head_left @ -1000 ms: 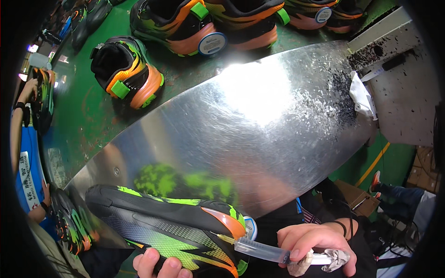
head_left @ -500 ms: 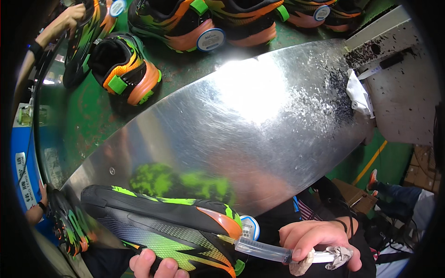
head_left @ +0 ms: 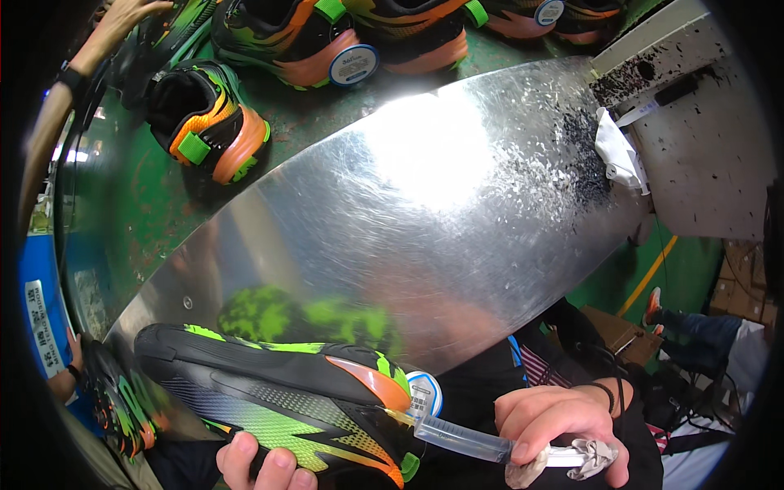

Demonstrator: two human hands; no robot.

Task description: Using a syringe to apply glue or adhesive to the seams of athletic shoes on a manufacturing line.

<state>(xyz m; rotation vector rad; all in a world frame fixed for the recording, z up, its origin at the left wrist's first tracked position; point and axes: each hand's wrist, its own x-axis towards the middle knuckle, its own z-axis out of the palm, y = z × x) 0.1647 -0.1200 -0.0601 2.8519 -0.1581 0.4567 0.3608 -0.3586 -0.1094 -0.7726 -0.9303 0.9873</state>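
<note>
My left hand (head_left: 265,467) is closed on the near side of a black, green and orange sports shoe (head_left: 278,384), which lies tipped with its side facing up and its toe to the left. My right hand (head_left: 563,420) grips a clear syringe (head_left: 461,441) by its plunger end, where crumpled paper or tape (head_left: 592,459) is wrapped. The yellowish needle tip (head_left: 398,415) meets the heel end of the shoe, at or very close to the sole seam. A round white-and-blue tag (head_left: 423,397) hangs behind the heel.
A shiny metal sheet (head_left: 351,220) covers much of the green bench. Beyond it stand several similar shoes (head_left: 208,122). A knife (head_left: 665,102) and a white crumpled sheet (head_left: 619,153) lie at the right. Another person's arm (head_left: 106,45) reaches in at the upper left.
The view has shifted slightly. The needle tip has slid a little toward the heel's back end along the shoe. At the upper left, the other person's hand and a shoe have moved away.
</note>
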